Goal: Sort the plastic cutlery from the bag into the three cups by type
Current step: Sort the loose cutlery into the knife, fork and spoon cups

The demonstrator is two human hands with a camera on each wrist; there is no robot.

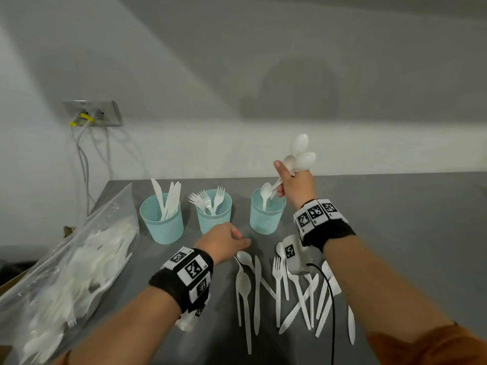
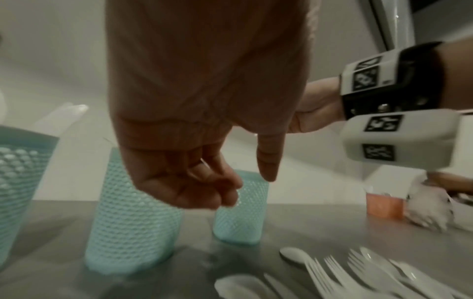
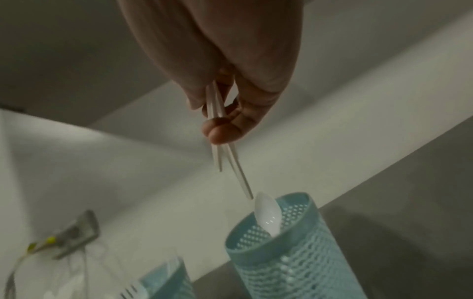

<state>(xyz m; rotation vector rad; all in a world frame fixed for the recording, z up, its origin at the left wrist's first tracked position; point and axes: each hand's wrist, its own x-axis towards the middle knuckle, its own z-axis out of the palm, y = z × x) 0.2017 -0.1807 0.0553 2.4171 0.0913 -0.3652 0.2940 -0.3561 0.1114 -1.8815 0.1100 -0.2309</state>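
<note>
Three teal mesh cups stand in a row: the left cup holds knives, the middle cup holds forks, the right cup holds one spoon. My right hand hovers over the right cup and grips a bunch of white spoons, bowls up, handles pointing down at the cup's rim. My left hand hangs low in front of the middle cup, fingers loosely curled, holding nothing. Loose white cutlery lies on the grey table.
A clear plastic bag with more white cutlery lies at the left edge. A wall socket with cables is behind it. The white wall runs along the table's back edge. An orange object sits at the far right.
</note>
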